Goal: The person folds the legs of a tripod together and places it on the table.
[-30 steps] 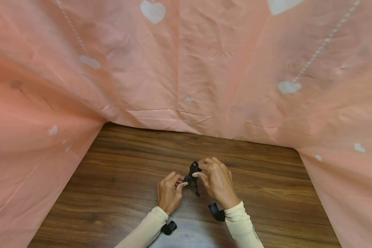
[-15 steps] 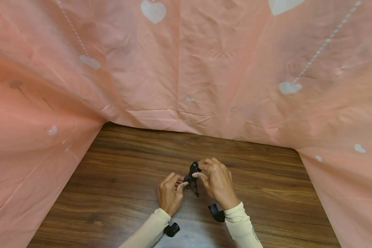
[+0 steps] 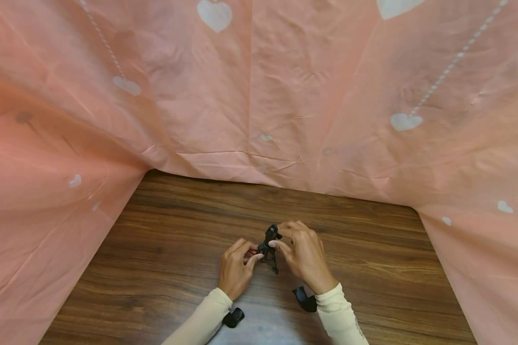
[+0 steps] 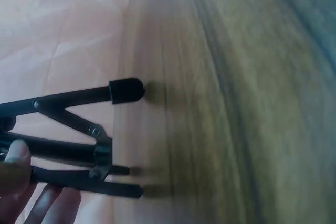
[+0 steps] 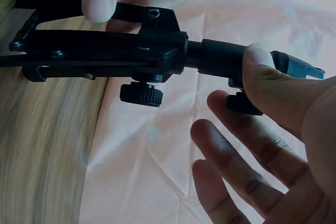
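A small black tripod [image 3: 269, 239] stands roughly upright between the two hands in the head view. My left hand [image 3: 235, 268] pinches one of its legs between thumb and fingers; the right wrist view shows that thumb [image 5: 98, 4] lying over the leg. Higher up, my right hand [image 3: 304, 254] holds the tripod's column [image 5: 223, 56], its thumb on the tube and its forefinger at a small black knob [image 5: 244, 103]. A second ribbed knob [image 5: 142, 94] sits lower, by the leg joint. In the left wrist view, a rubber-tipped foot [image 4: 126, 91] and spread legs with braces show near the tabletop.
The hands work over a brown wood-grain tabletop [image 3: 177, 230]. Pink cloth [image 3: 285, 96] with white hearts hangs at the back and both sides. A black wrist-worn device sits at the left wrist [image 3: 234, 317] and another at the right wrist [image 3: 305, 299].
The left wrist dips slightly to the right and comes back. Both hands keep their hold on the tripod, which stays almost in the same place.
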The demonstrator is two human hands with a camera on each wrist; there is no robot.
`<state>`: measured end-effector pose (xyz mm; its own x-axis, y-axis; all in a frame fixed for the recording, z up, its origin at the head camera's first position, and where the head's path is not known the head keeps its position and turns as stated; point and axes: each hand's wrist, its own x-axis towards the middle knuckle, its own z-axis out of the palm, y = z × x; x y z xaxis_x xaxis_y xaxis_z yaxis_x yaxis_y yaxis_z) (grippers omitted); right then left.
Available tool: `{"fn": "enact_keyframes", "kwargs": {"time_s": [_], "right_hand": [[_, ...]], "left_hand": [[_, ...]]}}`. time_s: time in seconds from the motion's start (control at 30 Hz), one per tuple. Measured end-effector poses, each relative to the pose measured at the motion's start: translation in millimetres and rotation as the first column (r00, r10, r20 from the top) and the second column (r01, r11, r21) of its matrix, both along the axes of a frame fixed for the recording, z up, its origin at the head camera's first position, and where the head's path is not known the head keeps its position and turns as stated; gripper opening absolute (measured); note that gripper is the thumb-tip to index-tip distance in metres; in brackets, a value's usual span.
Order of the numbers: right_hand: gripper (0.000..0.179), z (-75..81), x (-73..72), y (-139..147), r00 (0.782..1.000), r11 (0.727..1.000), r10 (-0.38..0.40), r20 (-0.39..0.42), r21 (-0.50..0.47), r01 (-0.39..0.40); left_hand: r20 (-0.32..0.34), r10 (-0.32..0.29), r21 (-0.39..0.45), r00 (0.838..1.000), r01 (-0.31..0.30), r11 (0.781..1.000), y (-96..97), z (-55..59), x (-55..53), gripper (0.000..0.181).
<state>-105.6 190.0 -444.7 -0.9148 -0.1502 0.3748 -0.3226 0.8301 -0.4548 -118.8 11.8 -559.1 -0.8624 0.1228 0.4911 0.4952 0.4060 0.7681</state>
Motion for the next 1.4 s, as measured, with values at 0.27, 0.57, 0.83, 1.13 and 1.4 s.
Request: {"fn": "enact_keyframes", "kwargs": {"time_s": [0.27, 0.57, 0.83, 1.13, 1.4], "right_hand": [[0.051, -2.3, 2.3, 7.5, 0.995, 0.998, 0.033, -0.091, -0.045, -0.037], [0.055, -21.8, 8.0, 23.1, 0.998, 0.995, 0.003, -0.060, -0.102, -0.010], [0.045, -52.0, 15.1, 26.3, 0.998, 0.990, -0.040, 0.054, -0.134, 0.047], [0.032, -80.3, 21.4, 22.4, 0.987, 0.976, -0.016, 0.157, -0.214, 0.050], [0.021, -92.9, 21.4, 16.5, 0.974, 0.968, -0.039, 0.224, -0.233, 0.092]], "left_hand": [[0.046, -0.071, 0.015, 0.996, 0.070, 0.997, -14.7, 14.7, -3.0, 0.039], [-0.004, -0.108, 0.040, 0.994, 0.108, 0.993, -35.0, 59.8, -15.2, 0.053], [-0.070, -0.207, 0.055, 0.976, 0.211, 0.976, -31.5, 99.6, -24.1, 0.058], [-0.090, -0.314, -0.092, 0.945, 0.306, 0.947, -11.9, 108.4, -28.1, 0.060], [-0.036, -0.375, -0.078, 0.926, 0.372, 0.925, -1.0, 100.4, -28.3, 0.043]]}}
